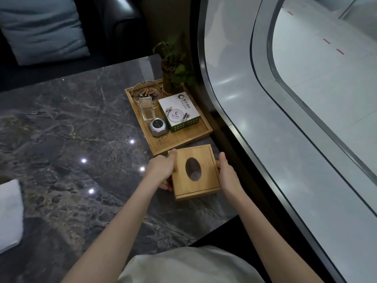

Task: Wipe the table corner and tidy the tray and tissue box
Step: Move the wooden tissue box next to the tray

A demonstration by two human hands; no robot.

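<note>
A square wooden tissue box (pixel 204 160) with an oval opening in its top rests on the dark marble table (pixel 71 129), near the right edge. My left hand (pixel 161 170) grips its left side and my right hand (pixel 227 172) grips its right side. Just beyond the box lies a wooden tray (pixel 183 139), almost touching it. The tray carries a glass ashtray (pixel 145 91) with cigarette butts, a clear plastic holder (pixel 147 109), a small silver call bell (pixel 158 127), a white-and-green card box (pixel 179 111) and a potted plant (pixel 173 66).
A folded white cloth (pixel 9 215) lies at the table's left edge. A curved window ledge and glass (pixel 265 119) run close along the table's right side. A dark sofa with a blue cushion (pixel 40 27) stands behind the table.
</note>
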